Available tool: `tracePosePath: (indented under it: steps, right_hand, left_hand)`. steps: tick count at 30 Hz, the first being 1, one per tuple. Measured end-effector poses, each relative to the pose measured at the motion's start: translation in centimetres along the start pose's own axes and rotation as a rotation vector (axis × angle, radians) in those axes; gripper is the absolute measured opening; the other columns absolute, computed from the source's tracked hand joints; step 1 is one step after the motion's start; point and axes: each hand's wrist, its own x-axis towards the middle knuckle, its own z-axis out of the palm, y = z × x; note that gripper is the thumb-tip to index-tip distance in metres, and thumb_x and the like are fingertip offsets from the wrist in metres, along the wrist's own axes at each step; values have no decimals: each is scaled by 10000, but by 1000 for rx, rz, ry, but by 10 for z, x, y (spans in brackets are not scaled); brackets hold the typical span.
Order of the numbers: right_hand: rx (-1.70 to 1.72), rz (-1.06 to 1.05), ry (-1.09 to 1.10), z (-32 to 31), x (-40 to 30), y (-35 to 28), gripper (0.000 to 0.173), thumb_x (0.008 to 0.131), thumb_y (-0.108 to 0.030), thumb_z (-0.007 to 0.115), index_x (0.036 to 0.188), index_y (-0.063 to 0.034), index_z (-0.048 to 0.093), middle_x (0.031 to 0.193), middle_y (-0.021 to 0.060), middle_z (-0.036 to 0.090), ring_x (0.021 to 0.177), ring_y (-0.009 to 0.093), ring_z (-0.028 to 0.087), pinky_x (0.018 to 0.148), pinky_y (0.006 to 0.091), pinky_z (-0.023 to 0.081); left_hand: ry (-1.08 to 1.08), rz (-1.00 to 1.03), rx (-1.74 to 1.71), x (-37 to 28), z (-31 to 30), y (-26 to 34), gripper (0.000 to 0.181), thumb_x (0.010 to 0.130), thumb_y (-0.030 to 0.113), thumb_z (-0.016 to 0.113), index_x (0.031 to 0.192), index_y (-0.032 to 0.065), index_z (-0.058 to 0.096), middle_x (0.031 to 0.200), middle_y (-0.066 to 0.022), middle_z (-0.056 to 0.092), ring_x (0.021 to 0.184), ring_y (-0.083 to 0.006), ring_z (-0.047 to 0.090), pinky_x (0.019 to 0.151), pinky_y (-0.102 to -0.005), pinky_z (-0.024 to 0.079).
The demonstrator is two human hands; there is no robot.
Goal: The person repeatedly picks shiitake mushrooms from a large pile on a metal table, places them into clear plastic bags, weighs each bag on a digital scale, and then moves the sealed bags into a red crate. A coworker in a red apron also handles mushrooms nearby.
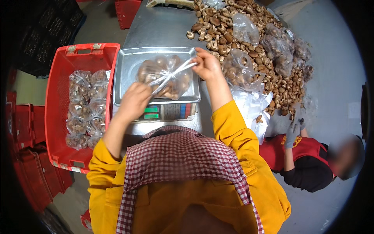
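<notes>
A clear plastic bag of mushrooms [163, 76] rests on the metal tray [125, 55] of a digital scale [175, 112] with lit green displays. The bag's top is drawn into twisted strands that stretch between both hands. My left hand [137, 98] grips the lower-left end of the strands at the tray's front edge. Fingers of my right hand [206, 64] pinch the other end near the tray's right edge. To the right of that hand, another clear bag with mushrooms [238, 70] lies against a heap of loose mushrooms [225, 38].
Left of the scale stands a red plastic crate [58, 87] holding several filled bags [79, 111]. White plastic bags [251, 108] lie at the right on the metal table [157, 26]. More filled bags [277, 44] rest on the heap. A gloved co-worker [306, 166] is at the right.
</notes>
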Motion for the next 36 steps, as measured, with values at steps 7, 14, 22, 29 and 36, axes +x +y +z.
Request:
tracePosePath:
  steps: [7, 14, 22, 29, 36]
  right_hand:
    - [110, -27, -228, -6, -38, 7, 618, 806, 72, 435, 1378, -60, 243, 1055, 201, 565, 813, 215, 594, 655, 293, 510]
    - [-1111, -343, -557, 42, -90, 34, 442, 774, -47, 618, 1202, -10, 515, 804, 13, 558, 642, 52, 506, 611, 182, 430]
    - [334, 295, -133, -11, -13, 3, 304, 847, -40, 504, 1140, 21, 455, 1126, 225, 507, 711, 153, 546, 619, 227, 483]
    - [-60, 48, -320, -1, -42, 23, 325, 874, -30, 452, 1189, 51, 458, 1001, 173, 585, 756, 155, 561, 695, 251, 490]
    - [-692, -124, -596, 42, -110, 24, 265, 818, 13, 557, 1083, 18, 563, 955, 99, 644, 799, 132, 606, 723, 233, 486]
  left_hand:
    - [106, -303, -1173, -15, -3, 3, 166, 872, 135, 505, 966, 22, 582, 1105, -81, 577, 1082, -202, 490, 944, -329, 362]
    - [366, -622, -1504, 50, 36, 29, 292, 927, 226, 472, 1131, 23, 521, 1095, -60, 583, 983, -171, 547, 876, -299, 428]
    - [28, -299, -191, 9, 21, 32, 90, 794, 53, 570, 865, 16, 609, 868, -61, 627, 806, -211, 568, 737, -314, 451]
    - [170, -241, -138, -13, -16, 32, 257, 715, 91, 655, 954, 33, 581, 1004, -140, 593, 950, -313, 553, 807, -382, 439]
    - [126, -161, 135, 57, 10, -9, 149, 722, 216, 582, 760, 72, 572, 785, -117, 602, 760, -313, 573, 672, -408, 449]
